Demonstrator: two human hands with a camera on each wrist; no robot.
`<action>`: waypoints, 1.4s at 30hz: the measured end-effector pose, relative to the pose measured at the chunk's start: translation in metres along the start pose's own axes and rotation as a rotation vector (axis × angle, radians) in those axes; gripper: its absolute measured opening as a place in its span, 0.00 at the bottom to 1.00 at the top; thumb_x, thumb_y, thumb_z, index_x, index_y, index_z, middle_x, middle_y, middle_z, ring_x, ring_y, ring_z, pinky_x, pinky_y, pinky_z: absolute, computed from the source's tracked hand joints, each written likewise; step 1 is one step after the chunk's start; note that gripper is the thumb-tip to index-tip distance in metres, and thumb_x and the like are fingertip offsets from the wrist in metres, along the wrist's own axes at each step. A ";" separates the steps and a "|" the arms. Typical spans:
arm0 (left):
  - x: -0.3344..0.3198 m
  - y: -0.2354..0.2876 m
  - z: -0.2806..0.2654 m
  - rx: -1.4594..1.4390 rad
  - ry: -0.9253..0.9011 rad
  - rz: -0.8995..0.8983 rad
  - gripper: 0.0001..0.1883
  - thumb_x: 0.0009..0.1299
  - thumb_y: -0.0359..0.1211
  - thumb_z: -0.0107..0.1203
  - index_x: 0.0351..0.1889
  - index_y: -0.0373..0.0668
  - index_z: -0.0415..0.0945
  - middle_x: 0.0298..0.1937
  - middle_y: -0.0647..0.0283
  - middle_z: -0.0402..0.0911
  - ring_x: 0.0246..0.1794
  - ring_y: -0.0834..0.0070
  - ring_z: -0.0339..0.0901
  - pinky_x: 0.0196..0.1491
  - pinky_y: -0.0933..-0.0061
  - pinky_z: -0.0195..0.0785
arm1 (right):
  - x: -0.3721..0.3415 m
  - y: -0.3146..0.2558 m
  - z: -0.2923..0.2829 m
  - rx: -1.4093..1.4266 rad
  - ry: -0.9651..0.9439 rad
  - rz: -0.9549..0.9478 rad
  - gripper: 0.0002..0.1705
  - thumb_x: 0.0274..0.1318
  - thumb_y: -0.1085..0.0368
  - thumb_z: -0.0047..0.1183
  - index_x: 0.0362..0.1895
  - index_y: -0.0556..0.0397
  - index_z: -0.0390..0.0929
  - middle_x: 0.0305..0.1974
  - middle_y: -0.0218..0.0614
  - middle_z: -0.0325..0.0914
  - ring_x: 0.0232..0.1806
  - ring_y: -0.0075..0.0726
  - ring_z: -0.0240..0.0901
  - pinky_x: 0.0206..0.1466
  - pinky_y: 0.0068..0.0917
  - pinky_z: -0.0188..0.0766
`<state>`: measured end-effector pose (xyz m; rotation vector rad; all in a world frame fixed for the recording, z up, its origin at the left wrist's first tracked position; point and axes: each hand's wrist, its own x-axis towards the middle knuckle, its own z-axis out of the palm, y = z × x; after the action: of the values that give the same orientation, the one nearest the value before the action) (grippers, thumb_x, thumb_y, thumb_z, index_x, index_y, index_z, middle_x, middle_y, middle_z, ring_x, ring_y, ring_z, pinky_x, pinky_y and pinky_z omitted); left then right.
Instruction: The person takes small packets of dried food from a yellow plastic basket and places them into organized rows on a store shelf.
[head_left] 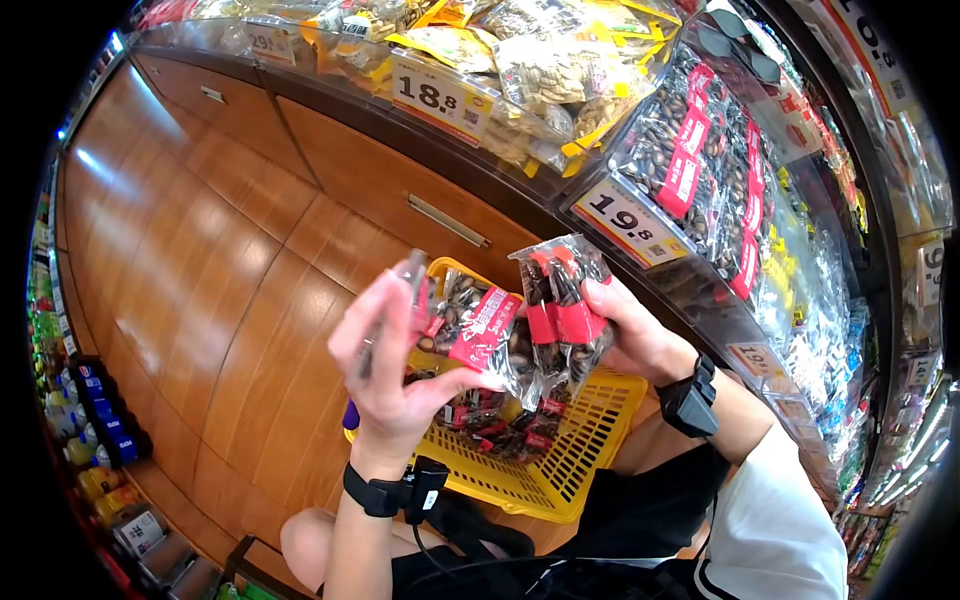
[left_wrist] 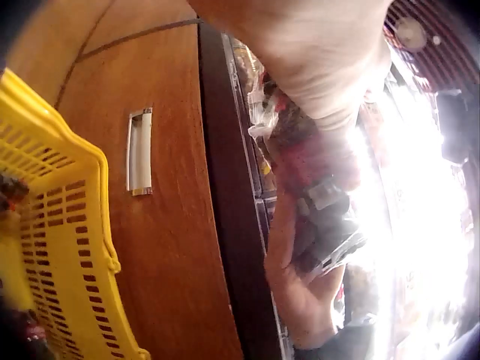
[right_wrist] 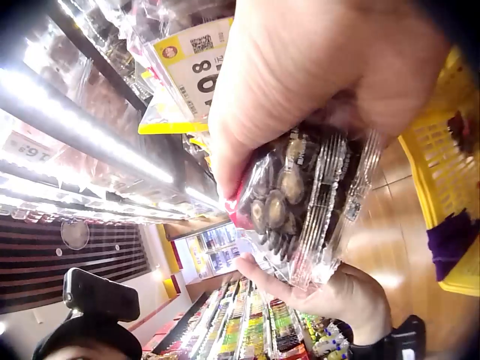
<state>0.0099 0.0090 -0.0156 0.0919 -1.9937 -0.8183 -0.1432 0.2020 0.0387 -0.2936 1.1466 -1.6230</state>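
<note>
My right hand (head_left: 635, 325) grips clear packets (head_left: 565, 315) with red labels, filled with dark oval pieces like melon seeds. In the right wrist view, the pale centres of these pieces show through the packet (right_wrist: 289, 191) under the hand (right_wrist: 315, 75). Beside it, over the basket, another red-labelled packet (head_left: 487, 325) is tilted. My left hand (head_left: 385, 350), blurred, stands at the left of the packets, fingers raised and thumb stretched along their lower edge. Below them, the yellow basket (head_left: 580, 450) contains more such packets (head_left: 495, 425).
A shelf with price tags (head_left: 632, 220) runs along the right, stacked with similar red-labelled packets (head_left: 690, 150). Yellow-edged snack bags (head_left: 545, 60) fill the bin at the top. Wooden drawers (head_left: 350, 150) stand under the shelf, and bottles (head_left: 90, 450) line the far left.
</note>
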 end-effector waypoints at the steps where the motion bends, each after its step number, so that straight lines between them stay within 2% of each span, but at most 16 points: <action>1: 0.000 -0.003 0.000 0.015 0.011 -0.054 0.54 0.49 0.58 0.72 0.70 0.36 0.67 0.65 0.56 0.65 0.66 0.59 0.68 0.65 0.60 0.70 | 0.001 0.000 -0.001 -0.001 0.010 -0.025 0.41 0.64 0.45 0.58 0.72 0.54 0.60 0.61 0.42 0.74 0.63 0.40 0.74 0.68 0.43 0.71; 3: 0.002 -0.007 0.002 -0.009 0.071 -0.180 0.60 0.47 0.65 0.70 0.72 0.35 0.65 0.67 0.54 0.63 0.67 0.59 0.64 0.67 0.59 0.64 | 0.002 0.001 -0.004 -0.046 0.039 -0.079 0.42 0.64 0.45 0.57 0.72 0.55 0.60 0.62 0.42 0.74 0.63 0.41 0.74 0.69 0.43 0.70; 6: 0.016 -0.001 0.005 -0.162 0.161 -0.370 0.52 0.57 0.61 0.69 0.72 0.38 0.65 0.66 0.52 0.65 0.68 0.60 0.63 0.68 0.60 0.61 | 0.001 0.004 -0.009 -0.037 0.088 -0.176 0.41 0.64 0.45 0.58 0.71 0.56 0.61 0.61 0.42 0.75 0.63 0.40 0.74 0.69 0.43 0.70; 10: 0.010 -0.007 0.011 -0.431 -0.050 -0.589 0.37 0.71 0.56 0.60 0.67 0.38 0.71 0.62 0.55 0.70 0.65 0.62 0.69 0.69 0.62 0.59 | 0.001 0.003 -0.016 -0.181 0.065 -0.255 0.42 0.63 0.44 0.58 0.71 0.57 0.60 0.61 0.41 0.74 0.62 0.37 0.74 0.68 0.41 0.70; 11: 0.007 -0.007 0.015 -0.491 -0.099 -0.616 0.36 0.71 0.56 0.60 0.65 0.37 0.72 0.62 0.56 0.71 0.64 0.64 0.69 0.69 0.63 0.59 | 0.001 0.008 -0.010 -0.041 0.101 -0.345 0.30 0.64 0.57 0.61 0.64 0.58 0.67 0.55 0.36 0.78 0.54 0.28 0.77 0.59 0.31 0.76; 14: -0.003 0.007 0.021 -0.744 -0.263 -0.802 0.28 0.72 0.48 0.63 0.59 0.35 0.75 0.60 0.57 0.74 0.62 0.69 0.71 0.65 0.69 0.61 | 0.001 0.014 -0.011 -0.021 0.158 -0.331 0.29 0.64 0.59 0.61 0.64 0.58 0.67 0.55 0.35 0.78 0.55 0.28 0.77 0.59 0.31 0.76; 20: 0.005 0.020 0.027 -0.670 -0.219 -0.793 0.16 0.74 0.34 0.60 0.54 0.33 0.78 0.54 0.56 0.79 0.55 0.67 0.76 0.60 0.70 0.65 | 0.002 0.011 -0.011 -0.215 0.155 -0.269 0.30 0.63 0.61 0.63 0.65 0.56 0.67 0.56 0.33 0.78 0.57 0.26 0.75 0.62 0.29 0.71; 24: 0.008 0.012 0.024 -0.521 -0.274 -0.614 0.15 0.73 0.32 0.60 0.53 0.31 0.77 0.52 0.54 0.80 0.54 0.63 0.79 0.59 0.69 0.67 | 0.010 0.003 -0.003 -0.680 0.101 -0.502 0.31 0.60 0.60 0.66 0.63 0.57 0.70 0.64 0.38 0.70 0.63 0.28 0.68 0.69 0.30 0.64; 27: 0.003 0.013 0.026 -0.518 -0.303 -0.601 0.14 0.73 0.30 0.59 0.52 0.31 0.77 0.52 0.53 0.80 0.54 0.62 0.79 0.59 0.69 0.68 | 0.003 -0.002 0.003 -0.583 0.032 -0.203 0.31 0.59 0.59 0.68 0.62 0.56 0.71 0.58 0.34 0.74 0.58 0.24 0.70 0.64 0.27 0.67; 30: 0.002 0.007 0.025 -0.507 -0.364 -0.551 0.17 0.73 0.27 0.58 0.58 0.33 0.73 0.53 0.55 0.79 0.54 0.65 0.78 0.58 0.70 0.68 | 0.004 0.000 -0.001 -0.671 -0.001 -0.266 0.29 0.58 0.63 0.68 0.61 0.55 0.71 0.54 0.30 0.77 0.55 0.22 0.71 0.62 0.27 0.68; 32: 0.014 0.015 0.021 -0.666 -0.270 -0.629 0.28 0.72 0.24 0.57 0.70 0.38 0.63 0.57 0.58 0.78 0.55 0.69 0.77 0.59 0.71 0.70 | 0.000 -0.004 0.006 -0.532 0.102 -0.242 0.31 0.58 0.63 0.68 0.62 0.55 0.69 0.53 0.30 0.77 0.55 0.22 0.72 0.62 0.26 0.69; 33: 0.015 0.016 0.022 -0.833 -0.166 -0.740 0.39 0.72 0.22 0.57 0.77 0.44 0.48 0.61 0.60 0.75 0.56 0.70 0.76 0.59 0.71 0.73 | 0.001 -0.001 -0.002 -0.371 0.097 -0.220 0.32 0.60 0.62 0.66 0.64 0.56 0.67 0.55 0.31 0.77 0.57 0.23 0.72 0.63 0.27 0.69; 36: 0.027 0.014 0.004 -0.923 0.051 -0.846 0.41 0.73 0.24 0.59 0.77 0.43 0.42 0.61 0.55 0.74 0.57 0.69 0.77 0.55 0.71 0.78 | 0.006 0.000 -0.010 -0.141 0.041 -0.182 0.43 0.63 0.45 0.58 0.71 0.60 0.60 0.64 0.46 0.72 0.65 0.39 0.72 0.68 0.40 0.70; 37: 0.032 0.013 -0.001 -0.917 0.088 -0.848 0.36 0.74 0.26 0.59 0.75 0.43 0.49 0.60 0.52 0.74 0.56 0.69 0.79 0.58 0.67 0.76 | 0.006 -0.002 -0.006 -0.147 -0.003 -0.136 0.49 0.65 0.38 0.50 0.75 0.61 0.54 0.69 0.53 0.66 0.72 0.48 0.64 0.74 0.46 0.61; 40: 0.031 -0.002 -0.008 -0.466 -0.006 -0.350 0.13 0.68 0.23 0.62 0.50 0.42 0.79 0.50 0.58 0.83 0.60 0.62 0.78 0.64 0.56 0.70 | 0.006 -0.009 0.011 0.108 -0.088 -0.038 0.48 0.68 0.31 0.38 0.79 0.50 0.51 0.72 0.45 0.64 0.77 0.61 0.52 0.79 0.54 0.48; 42: 0.035 0.002 -0.020 -0.031 -0.174 -0.010 0.11 0.62 0.26 0.66 0.37 0.58 0.86 0.43 0.77 0.86 0.61 0.66 0.78 0.74 0.41 0.53 | 0.007 -0.004 0.005 0.380 -0.178 -0.032 0.40 0.67 0.29 0.38 0.70 0.40 0.67 0.63 0.36 0.75 0.78 0.66 0.46 0.78 0.69 0.42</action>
<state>0.0069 -0.0130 0.0180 0.0125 -2.1440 -0.8888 -0.1453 0.1937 0.0419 -0.2041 0.6848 -1.7656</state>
